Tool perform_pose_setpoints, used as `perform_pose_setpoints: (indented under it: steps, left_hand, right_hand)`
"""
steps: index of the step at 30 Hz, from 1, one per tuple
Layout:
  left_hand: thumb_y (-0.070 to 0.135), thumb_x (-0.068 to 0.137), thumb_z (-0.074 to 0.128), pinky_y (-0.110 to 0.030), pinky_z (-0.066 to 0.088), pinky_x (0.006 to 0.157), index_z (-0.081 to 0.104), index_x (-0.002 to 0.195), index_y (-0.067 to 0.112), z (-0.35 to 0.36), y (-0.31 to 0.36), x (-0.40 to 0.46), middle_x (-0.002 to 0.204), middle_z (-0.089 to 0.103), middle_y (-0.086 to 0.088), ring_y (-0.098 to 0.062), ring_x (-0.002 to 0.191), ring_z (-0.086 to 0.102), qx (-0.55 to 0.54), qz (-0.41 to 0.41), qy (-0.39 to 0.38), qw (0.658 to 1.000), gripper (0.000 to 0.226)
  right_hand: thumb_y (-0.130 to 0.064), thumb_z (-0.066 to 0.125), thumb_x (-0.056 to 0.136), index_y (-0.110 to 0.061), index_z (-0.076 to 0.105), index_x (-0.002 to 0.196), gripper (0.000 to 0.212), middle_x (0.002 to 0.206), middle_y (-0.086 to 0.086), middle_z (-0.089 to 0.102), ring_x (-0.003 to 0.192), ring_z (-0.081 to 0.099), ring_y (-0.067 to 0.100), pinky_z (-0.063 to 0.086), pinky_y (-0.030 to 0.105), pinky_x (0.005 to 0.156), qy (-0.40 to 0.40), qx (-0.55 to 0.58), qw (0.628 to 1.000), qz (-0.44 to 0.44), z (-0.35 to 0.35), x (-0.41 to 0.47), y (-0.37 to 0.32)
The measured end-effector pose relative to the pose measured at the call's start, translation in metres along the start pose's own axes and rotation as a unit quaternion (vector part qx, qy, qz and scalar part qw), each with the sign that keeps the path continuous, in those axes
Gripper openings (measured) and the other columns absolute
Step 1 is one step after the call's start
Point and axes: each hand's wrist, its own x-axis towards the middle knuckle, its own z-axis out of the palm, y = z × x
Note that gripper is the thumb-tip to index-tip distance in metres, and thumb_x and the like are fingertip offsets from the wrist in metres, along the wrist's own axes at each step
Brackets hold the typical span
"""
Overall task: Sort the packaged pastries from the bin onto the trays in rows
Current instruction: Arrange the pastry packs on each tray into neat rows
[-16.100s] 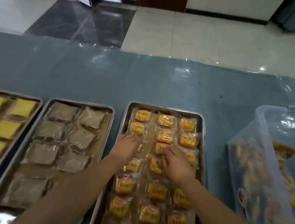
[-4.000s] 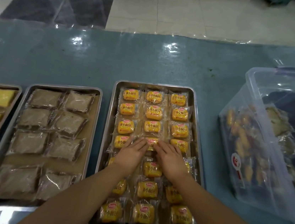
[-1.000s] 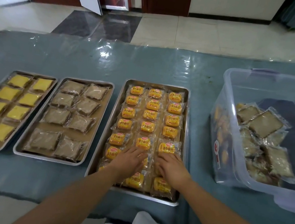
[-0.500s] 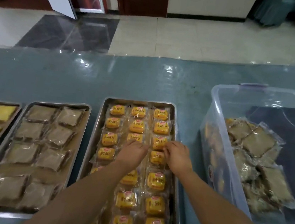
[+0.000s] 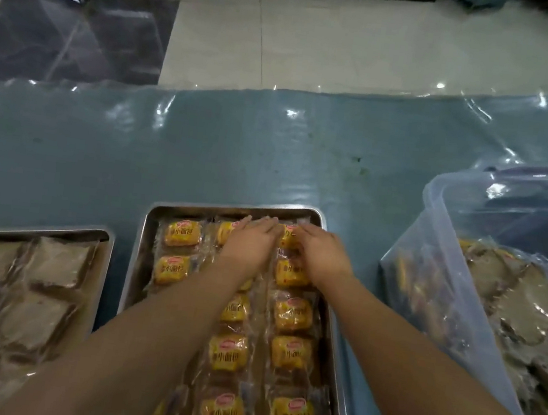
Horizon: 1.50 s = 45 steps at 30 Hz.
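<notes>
Left to right: brown packets (image 5: 15, 282) tray-filed, your left hand (image 5: 250, 243) lies flat and your right hand (image 5: 320, 257) curls onto the yellow pastries (image 5: 290, 313), evidently squaring the far row, while the bin (image 5: 444, 297) holds more.

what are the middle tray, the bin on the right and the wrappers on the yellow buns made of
Middle tray: looks like bare metal, likely steel or aluminium; grey rim with a dull sheen.
Bin: translucent plastic, glossy; the packets inside show blurred through its wall.
Wrappers: thin clear plastic film, it seems; the yellow buns show through, with crinkles and glints.
</notes>
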Motion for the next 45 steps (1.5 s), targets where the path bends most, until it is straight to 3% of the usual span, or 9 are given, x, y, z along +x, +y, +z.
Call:
perform_pose_setpoints:
  steps: [3,6,12,19,22,26,31,39,45]
  left_hand:
    - [-0.003,0.085,0.067,-0.040,0.006,0.125,0.029,0.158,0.026,0.008,-0.004,0.011,0.168,0.020,0.001,-0.017,0.153,0.019,0.012,0.012,-0.025,1.000,0.088]
    - [0.003,0.093,0.062,-0.040,0.007,0.126,0.027,0.159,0.027,0.019,-0.005,0.013,0.167,0.023,0.002,-0.016,0.153,0.021,0.004,0.007,-0.022,1.000,0.079]
    - [0.031,0.106,0.047,-0.043,0.004,0.126,0.025,0.159,0.026,0.030,-0.004,0.006,0.167,0.024,0.002,-0.016,0.153,0.021,0.001,0.010,-0.005,1.000,0.058]
    - [0.031,0.109,0.038,-0.043,-0.003,0.125,0.024,0.159,0.023,0.022,-0.003,0.011,0.168,0.019,-0.002,-0.018,0.155,0.014,0.002,0.011,0.005,1.000,0.053]
    - [0.037,0.110,0.032,-0.042,0.000,0.127,0.025,0.159,0.023,0.024,0.003,-0.009,0.168,0.020,-0.001,-0.017,0.155,0.012,-0.018,0.015,0.040,0.999,0.052]
    - [0.037,0.108,0.040,-0.040,0.000,0.126,0.030,0.157,0.029,0.031,0.026,-0.041,0.165,0.028,0.004,-0.017,0.153,0.020,-0.055,0.050,0.018,0.997,0.051]
    - [0.027,0.105,0.049,-0.042,-0.004,0.126,0.021,0.160,0.027,0.042,0.051,-0.068,0.167,0.022,0.004,-0.016,0.154,0.016,-0.035,0.023,-0.015,0.999,0.061]
    - [0.019,0.105,0.049,-0.041,-0.010,0.122,0.016,0.161,0.022,0.039,0.054,-0.079,0.169,0.015,0.001,-0.016,0.155,0.009,0.011,0.006,-0.023,1.000,0.065]
    - [0.017,0.090,0.072,-0.048,-0.006,0.125,0.012,0.162,0.020,0.043,0.047,-0.065,0.170,0.010,-0.001,-0.019,0.156,0.005,0.049,-0.004,-0.054,0.997,0.094]
  right_hand:
    - [-0.023,0.058,0.099,-0.022,0.044,0.151,0.053,0.162,0.002,0.031,0.142,0.039,0.029,0.026,0.037,0.119,-0.036,-0.032,0.999,-0.016,0.005,0.018,0.003]
    - [-0.025,0.060,0.098,-0.021,0.045,0.150,0.054,0.158,0.002,0.037,0.145,0.036,0.021,0.015,0.037,0.123,-0.014,-0.062,0.997,-0.040,0.011,0.017,0.005]
    - [-0.031,0.064,0.094,-0.025,0.039,0.152,0.064,0.157,-0.002,0.039,0.147,0.032,0.017,0.005,0.040,0.122,0.004,-0.088,0.994,-0.060,0.022,0.008,0.009]
    - [-0.023,0.060,0.098,-0.026,0.033,0.156,0.064,0.162,-0.001,0.031,0.152,0.023,0.016,-0.002,0.045,0.124,0.011,-0.065,0.996,-0.054,0.021,0.011,0.010]
    - [-0.021,0.053,0.102,-0.024,0.031,0.157,0.060,0.166,0.000,0.024,0.154,0.016,0.018,-0.003,0.043,0.126,0.056,-0.013,0.997,-0.053,0.026,-0.012,0.011]
    - [-0.024,0.052,0.102,-0.026,0.041,0.153,0.052,0.161,-0.003,0.034,0.151,0.023,0.019,0.000,0.042,0.126,0.063,-0.006,0.997,-0.046,0.043,-0.062,0.013]
    - [-0.030,0.048,0.102,-0.024,0.022,0.160,0.065,0.167,-0.002,0.019,0.154,0.012,0.017,-0.012,0.039,0.123,0.000,-0.045,0.997,-0.055,0.061,-0.088,0.010]
    - [-0.031,0.054,0.100,-0.024,0.030,0.158,0.063,0.163,-0.001,0.029,0.152,0.022,0.019,-0.007,0.043,0.125,0.012,-0.065,0.995,-0.069,0.058,-0.088,0.009]
    - [-0.030,0.057,0.099,-0.026,0.032,0.156,0.062,0.162,0.000,0.032,0.150,0.027,0.019,-0.003,0.046,0.126,0.014,-0.069,0.996,-0.060,0.055,-0.070,0.008]
